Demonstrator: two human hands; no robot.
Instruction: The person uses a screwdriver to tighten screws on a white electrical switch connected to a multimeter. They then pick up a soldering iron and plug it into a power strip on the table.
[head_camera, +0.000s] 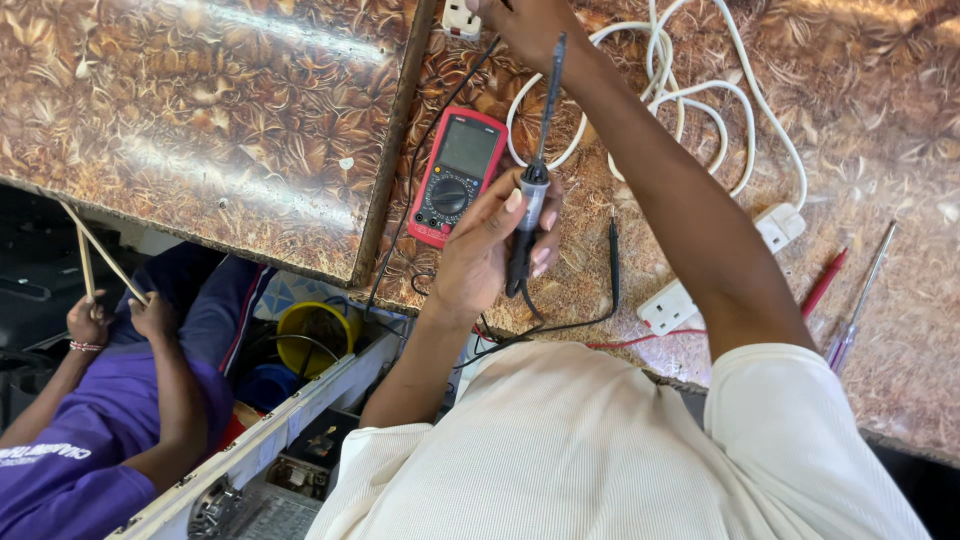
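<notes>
Left hand (487, 250) clamped on soldering iron (530, 190) beside red meter (457, 175); right hand (520, 25) at wall plug (460, 18), grip unclear.

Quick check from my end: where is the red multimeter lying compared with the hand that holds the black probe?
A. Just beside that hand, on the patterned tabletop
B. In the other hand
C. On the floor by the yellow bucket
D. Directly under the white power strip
A: the red multimeter lies flat on the patterned tabletop, right next to the left hand that grips the black probe.
</notes>
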